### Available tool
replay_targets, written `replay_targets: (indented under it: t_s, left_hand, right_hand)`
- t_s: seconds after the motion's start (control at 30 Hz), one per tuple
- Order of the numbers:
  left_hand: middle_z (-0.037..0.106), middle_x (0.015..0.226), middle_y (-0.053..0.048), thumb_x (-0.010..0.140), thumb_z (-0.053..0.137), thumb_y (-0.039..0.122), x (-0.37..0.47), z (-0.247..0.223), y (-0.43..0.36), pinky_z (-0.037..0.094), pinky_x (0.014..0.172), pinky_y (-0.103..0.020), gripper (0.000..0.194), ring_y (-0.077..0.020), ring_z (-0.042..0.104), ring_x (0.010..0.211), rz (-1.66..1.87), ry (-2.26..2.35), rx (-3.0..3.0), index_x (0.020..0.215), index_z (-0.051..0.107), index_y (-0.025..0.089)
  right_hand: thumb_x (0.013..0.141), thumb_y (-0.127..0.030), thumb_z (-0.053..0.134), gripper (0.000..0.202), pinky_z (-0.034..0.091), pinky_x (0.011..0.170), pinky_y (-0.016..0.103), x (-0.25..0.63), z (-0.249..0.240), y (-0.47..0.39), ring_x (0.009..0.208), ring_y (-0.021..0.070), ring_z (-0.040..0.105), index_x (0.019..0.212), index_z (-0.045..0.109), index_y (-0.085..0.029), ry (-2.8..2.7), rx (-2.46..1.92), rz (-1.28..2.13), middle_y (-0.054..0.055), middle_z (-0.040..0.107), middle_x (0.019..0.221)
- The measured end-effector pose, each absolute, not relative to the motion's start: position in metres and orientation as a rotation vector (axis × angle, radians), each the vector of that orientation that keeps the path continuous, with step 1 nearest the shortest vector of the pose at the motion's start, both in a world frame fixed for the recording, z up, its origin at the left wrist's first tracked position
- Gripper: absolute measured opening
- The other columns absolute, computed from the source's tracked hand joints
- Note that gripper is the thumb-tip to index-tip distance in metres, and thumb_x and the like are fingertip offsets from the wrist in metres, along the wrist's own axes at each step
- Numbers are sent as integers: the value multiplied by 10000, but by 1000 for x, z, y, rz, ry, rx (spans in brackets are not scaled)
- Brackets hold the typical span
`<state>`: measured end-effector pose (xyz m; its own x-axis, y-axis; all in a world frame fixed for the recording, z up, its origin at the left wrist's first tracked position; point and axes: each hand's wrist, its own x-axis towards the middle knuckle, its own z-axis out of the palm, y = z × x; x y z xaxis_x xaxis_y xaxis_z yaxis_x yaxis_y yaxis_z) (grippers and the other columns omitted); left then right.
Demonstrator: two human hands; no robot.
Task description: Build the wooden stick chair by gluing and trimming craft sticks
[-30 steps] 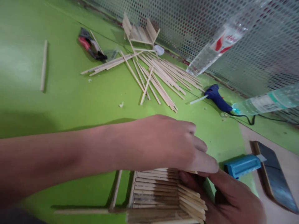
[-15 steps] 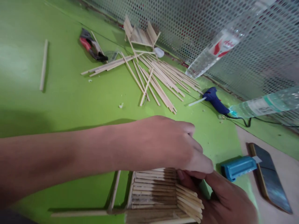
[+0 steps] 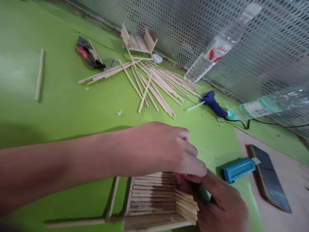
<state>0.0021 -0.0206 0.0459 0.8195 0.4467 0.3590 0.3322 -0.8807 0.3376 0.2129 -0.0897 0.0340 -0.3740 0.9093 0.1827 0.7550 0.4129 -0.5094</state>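
Observation:
A small model made of wooden sticks [image 3: 152, 195] lies at the bottom of the view, with a slatted panel, a short raised slatted end on its right and thin sticks reaching out to the left. My left hand [image 3: 166, 149] comes across from the left with its fingers curled down at the model's far right corner. Behind the raised end, my right hand [image 3: 224, 203] grips that same corner, thumb and forefinger close to the left fingertips. The exact pinch point is hidden by the left fingers.
Loose sticks [image 3: 161, 83] lie beyond my hands, near a second stick model [image 3: 138, 43] and red-black pliers [image 3: 87, 54]. To the right are a blue glue gun [image 3: 214, 104], two bottles [image 3: 210, 54], a teal cutter [image 3: 238, 169] and a phone [image 3: 270, 180]. Perforated metal [image 3: 169, 25] stands behind.
The camera view has shifted slightly, so the hands, model and table items appear a little further left. Both hands keep the same grip at the model's corner.

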Motion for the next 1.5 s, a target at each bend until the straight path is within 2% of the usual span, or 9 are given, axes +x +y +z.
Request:
replay_targets:
  t_s: [0.07, 0.23, 0.43, 0.6, 0.73, 0.87, 1.1, 1.27, 1.5]
  left_hand:
    - [713, 1064, 23, 1007, 465, 224, 0, 51, -18, 440, 774, -275, 256, -158, 574, 921, 516, 474, 2800, 1146, 675, 266]
    - [719, 1040, 24, 973, 539, 224, 0, 51, -17, 453, 812, -290, 177, -166, 585, 966, 483, 505, 2797, 1090, 665, 263]
    - [727, 1106, 16, 930, 613, 228, 3, 47, -18, 463, 704, -291, 287, -174, 590, 952, 541, 527, 2742, 1215, 630, 253]
    - [727, 1138, 3, 881, 683, 193, 4, 42, -18, 452, 841, -278, 386, -150, 614, 1004, 629, 514, 2683, 1256, 593, 206]
    - [718, 1170, -23, 923, 631, 268, 4, 33, -18, 444, 934, -317, 362, -169, 620, 1045, 649, 520, 2700, 1274, 577, 198]
    - [722, 1166, -38, 944, 587, 347, 3, 32, -20, 463, 918, -343, 363, -195, 615, 1045, 626, 516, 2710, 1265, 587, 179]
    - [724, 1107, -45, 957, 568, 330, 5, 37, -23, 461, 887, -351, 301, -196, 609, 1001, 624, 569, 2646, 1221, 615, 193]
    - [721, 1081, -45, 960, 562, 303, 4, 38, -23, 454, 898, -347, 248, -178, 597, 985, 640, 546, 2606, 1160, 645, 183]
    - [714, 1091, -40, 968, 546, 308, 1, 39, -21, 454, 907, -355, 225, -178, 571, 992, 597, 564, 2590, 1122, 645, 176]
  right_hand:
    - [879, -215, 640, 81, 470, 507, 209, 213, 35, -90, 581, 119, 620, 817, 684, -245, -2239, -1397, 509, -23, 675, 712]
    - [894, -180, 600, 107, 480, 555, 220, 219, 45, -87, 667, 123, 622, 883, 687, -241, -2279, -1384, 566, -9, 651, 776]
    - [928, -226, 582, 163, 500, 712, 293, 237, 45, -66, 872, 180, 645, 1057, 681, -227, -2187, -1518, 310, 49, 671, 986]
    - [938, -197, 537, 161, 485, 695, 327, 235, 25, -51, 839, 205, 625, 999, 686, -201, -2296, -1466, 276, 55, 664, 919]
    - [970, -192, 491, 164, 452, 701, 332, 233, 23, -55, 808, 197, 591, 918, 647, -199, -2285, -1539, 223, 38, 643, 874]
    - [978, -202, 498, 114, 436, 671, 298, 239, 37, -64, 796, 167, 588, 938, 604, -207, -2159, -1635, 256, 27, 641, 922]
    - [950, -271, 601, 27, 440, 578, 199, 244, 57, -83, 669, 94, 588, 957, 622, -287, -1950, -1587, 523, -54, 644, 804]
    - [933, -267, 612, 40, 484, 619, 189, 239, 60, -87, 763, 116, 627, 954, 639, -286, -1963, -1503, 593, -26, 665, 874]
    - [883, -301, 642, 20, 471, 454, 184, 241, 65, -86, 561, 120, 617, 897, 655, -295, -1974, -1545, 440, -33, 685, 749]
